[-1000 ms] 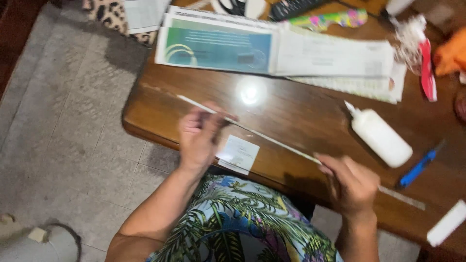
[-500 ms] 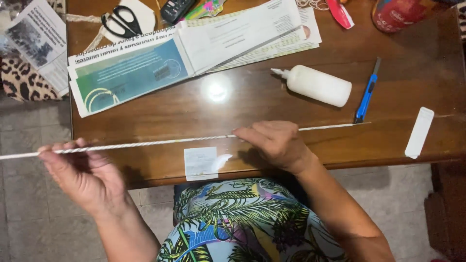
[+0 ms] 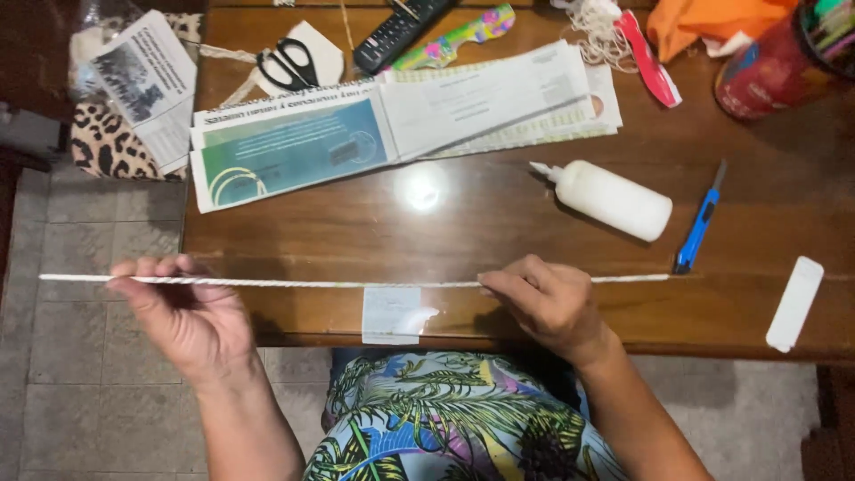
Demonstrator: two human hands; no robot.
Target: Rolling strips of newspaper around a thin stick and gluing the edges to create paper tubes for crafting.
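Our left hand [image 3: 183,316] off table edge, palm up toward us, fingers curled, thumb and fingertips pinched shut. Our right hand [image 3: 552,303] over table's near edge, back up, fingers bent and pinched closed at left tip. Both forearms bare, angling in from below, hands well apart, level.

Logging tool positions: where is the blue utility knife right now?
In the head view, the blue utility knife lies on the wooden table, right of the white glue bottle, beside the paper stick's right end.
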